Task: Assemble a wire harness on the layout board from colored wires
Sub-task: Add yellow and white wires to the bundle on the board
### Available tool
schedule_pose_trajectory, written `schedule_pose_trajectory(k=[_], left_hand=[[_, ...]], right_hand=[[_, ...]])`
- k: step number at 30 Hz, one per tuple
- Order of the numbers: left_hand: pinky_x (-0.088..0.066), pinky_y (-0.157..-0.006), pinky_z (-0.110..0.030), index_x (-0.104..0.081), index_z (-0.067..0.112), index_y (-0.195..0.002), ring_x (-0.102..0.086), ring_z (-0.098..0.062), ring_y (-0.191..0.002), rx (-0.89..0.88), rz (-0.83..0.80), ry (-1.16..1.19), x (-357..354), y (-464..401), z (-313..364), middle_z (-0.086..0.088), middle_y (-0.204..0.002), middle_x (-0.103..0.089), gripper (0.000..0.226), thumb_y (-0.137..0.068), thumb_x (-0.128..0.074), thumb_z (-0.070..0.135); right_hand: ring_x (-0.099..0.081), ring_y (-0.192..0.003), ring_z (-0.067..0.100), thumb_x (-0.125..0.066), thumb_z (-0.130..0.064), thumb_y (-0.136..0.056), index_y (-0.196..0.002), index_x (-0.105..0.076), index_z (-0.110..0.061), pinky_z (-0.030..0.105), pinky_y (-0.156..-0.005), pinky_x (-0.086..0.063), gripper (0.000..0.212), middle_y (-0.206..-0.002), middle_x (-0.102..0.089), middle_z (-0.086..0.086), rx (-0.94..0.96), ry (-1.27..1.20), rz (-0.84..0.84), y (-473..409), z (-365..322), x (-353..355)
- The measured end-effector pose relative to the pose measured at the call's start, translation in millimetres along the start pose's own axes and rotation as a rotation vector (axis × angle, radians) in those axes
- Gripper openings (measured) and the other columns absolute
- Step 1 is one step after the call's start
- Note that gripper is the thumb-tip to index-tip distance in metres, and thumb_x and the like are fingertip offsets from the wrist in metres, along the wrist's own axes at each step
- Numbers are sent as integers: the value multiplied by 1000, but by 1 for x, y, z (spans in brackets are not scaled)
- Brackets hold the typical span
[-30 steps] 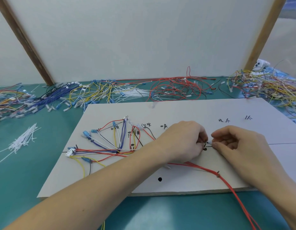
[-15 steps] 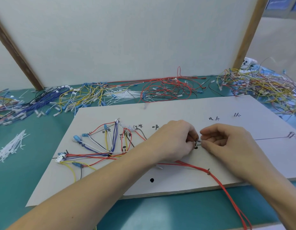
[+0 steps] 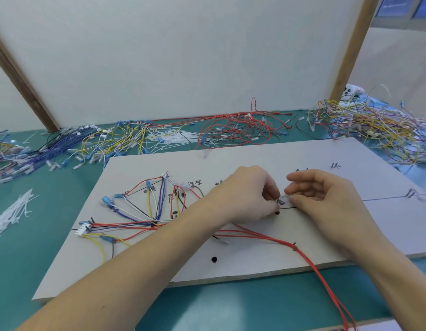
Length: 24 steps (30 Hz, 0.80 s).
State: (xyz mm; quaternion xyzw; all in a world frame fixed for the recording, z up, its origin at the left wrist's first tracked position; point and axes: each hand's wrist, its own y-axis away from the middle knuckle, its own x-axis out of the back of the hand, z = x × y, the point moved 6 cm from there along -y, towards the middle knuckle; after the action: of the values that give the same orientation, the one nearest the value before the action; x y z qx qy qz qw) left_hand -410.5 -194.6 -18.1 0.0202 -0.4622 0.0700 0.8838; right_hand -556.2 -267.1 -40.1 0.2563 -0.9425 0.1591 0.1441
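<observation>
Layout board [image 3: 255, 154]: pale grey sheet lying flat on the teal tabletop [image 3: 40, 247], hand-marked with black lines, characters and dots. One black dot [image 3: 214, 259] sits near the board's front edge.

Left hand [image 3: 243, 197]: knuckles up, fingers curled tight, tips pinching something small at the board's middle line. What exactly it grips is too small to tell; it looks like a thin white tie or wire end [image 3: 284, 196].

Right hand [image 3: 326, 199]: meets the left fingertip to fingertip. Thumb and forefinger pinch the other side of the same small white piece; the remaining fingers are loosely curled above it. Both hands rest on or just over the board.

Partly built harness [image 3: 140, 211]: on the left half of the board. Red, blue, purple, white, yellow and black wires fan out from a bundle, several ending in blue terminals [image 3: 107, 201]. A white connector [image 3: 82, 230] lies at the bundle's left end, close to the board's left edge.

Red wires [image 3: 267, 237]: run from under the left hand toward the front right, gathered by a small dark tie [image 3: 294, 246], then trail off the board's front edge and out of view at the bottom.

Along the back of the tabletop, loose stock: blue and purple wires [image 3: 40, 151] far left, yellow and white wires [image 3: 123, 139] beside them, a red tangle [image 3: 236, 132] in the centre, a mixed yellow heap [image 3: 374, 130] far right. White cable ties [image 3: 13, 213] lie in a pile left of the board.

Behind everything, a white panel [image 3: 183, 56] with wooden framing.
</observation>
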Motion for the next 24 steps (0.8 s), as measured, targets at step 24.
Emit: schedule_pose_trajectory(k=[24], left_hand=[[-58,-75,-32,-79,25,-82,-68,-17,-83,69,138,2,-4,2,-1,7,-81,-75,15,-84,-65,18]], right_hand=[[-78,-76,18,-74,4,-86,-96,-77,-9,17,-68,-59,17,-85,-80,10,-169,-266,-6,3,17,4]])
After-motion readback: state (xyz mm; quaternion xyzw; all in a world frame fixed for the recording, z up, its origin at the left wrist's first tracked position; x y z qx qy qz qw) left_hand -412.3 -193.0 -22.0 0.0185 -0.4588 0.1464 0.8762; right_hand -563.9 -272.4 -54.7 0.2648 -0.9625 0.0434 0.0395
